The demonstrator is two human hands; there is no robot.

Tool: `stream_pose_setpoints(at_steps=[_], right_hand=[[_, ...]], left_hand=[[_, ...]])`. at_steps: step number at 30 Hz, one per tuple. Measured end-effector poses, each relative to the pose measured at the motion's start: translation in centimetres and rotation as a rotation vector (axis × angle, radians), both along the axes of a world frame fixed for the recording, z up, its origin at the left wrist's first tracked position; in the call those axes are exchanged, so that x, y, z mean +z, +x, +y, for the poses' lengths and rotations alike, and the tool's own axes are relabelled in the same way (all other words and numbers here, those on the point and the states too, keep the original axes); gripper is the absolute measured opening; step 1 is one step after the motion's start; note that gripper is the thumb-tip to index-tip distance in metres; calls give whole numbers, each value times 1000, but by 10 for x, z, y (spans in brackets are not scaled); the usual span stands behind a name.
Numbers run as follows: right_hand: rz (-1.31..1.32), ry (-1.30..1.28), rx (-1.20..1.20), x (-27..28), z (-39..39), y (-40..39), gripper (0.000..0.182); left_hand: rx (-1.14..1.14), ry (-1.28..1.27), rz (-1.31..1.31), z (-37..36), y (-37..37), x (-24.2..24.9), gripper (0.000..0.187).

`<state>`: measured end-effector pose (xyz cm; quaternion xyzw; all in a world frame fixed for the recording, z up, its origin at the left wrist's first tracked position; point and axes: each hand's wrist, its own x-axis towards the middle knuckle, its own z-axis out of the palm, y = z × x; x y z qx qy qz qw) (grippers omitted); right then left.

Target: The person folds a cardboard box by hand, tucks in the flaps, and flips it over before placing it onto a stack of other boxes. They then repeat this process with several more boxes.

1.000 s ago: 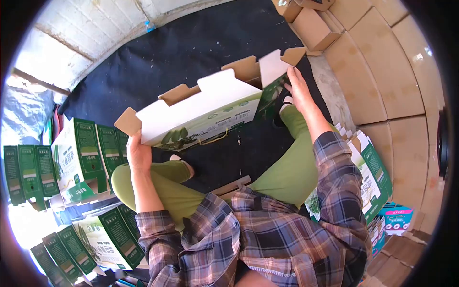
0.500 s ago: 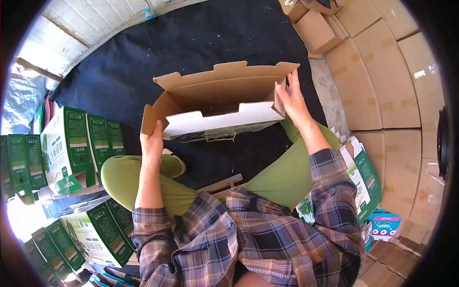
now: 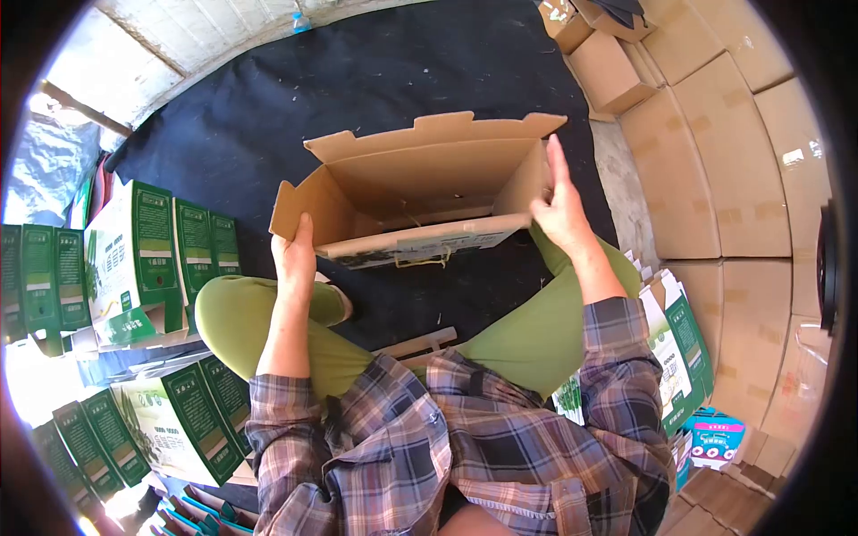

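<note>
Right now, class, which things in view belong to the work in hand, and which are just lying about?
In the work:
Open cardboard box, between left hand and right hand
Green-and-white boxes at left, probably

Apparently just lying about:
Small blue object at the far edge
Teal-and-pink box
Stacked brown cartons

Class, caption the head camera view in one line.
Left hand and right hand steady an open cardboard box over black sheeting, brown cartons stacked at right.
</note>
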<state>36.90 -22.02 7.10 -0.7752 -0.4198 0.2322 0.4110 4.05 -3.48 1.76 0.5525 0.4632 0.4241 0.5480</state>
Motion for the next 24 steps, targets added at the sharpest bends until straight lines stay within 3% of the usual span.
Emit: stream_pose_setpoints(at_steps=[4,6,11,15,16,19,20,22,24], right_hand=[[-20,290,-96,-6,8,7,77],[339,376,-223,-11,12,15,73],[550,536,-260,-7,10,19,59],[502,407,-216,-15,4,28,57],[560,413,-217,-13,4,25,57],[647,426,-207,-5,-2,18,57],[675,433,-200,-3,-5,17,57],[681,396,-187,2,-14,14,58],[687,356,-174,5,-20,13,58]], left_hand=[[51,-37,-68,-5,-4,8,28],[92,-13,-120,-6,-7,10,29],[154,-69,-256,-13,-2,25,35],[201,-176,-298,11,-18,24,38],[235,-113,-241,18,-23,24,47],[235,446,483,30,-30,35,72],[236,446,482,32,-28,42,72],[307,834,1148,36,-19,48,76],[191,936,1082,40,-8,51,76]])
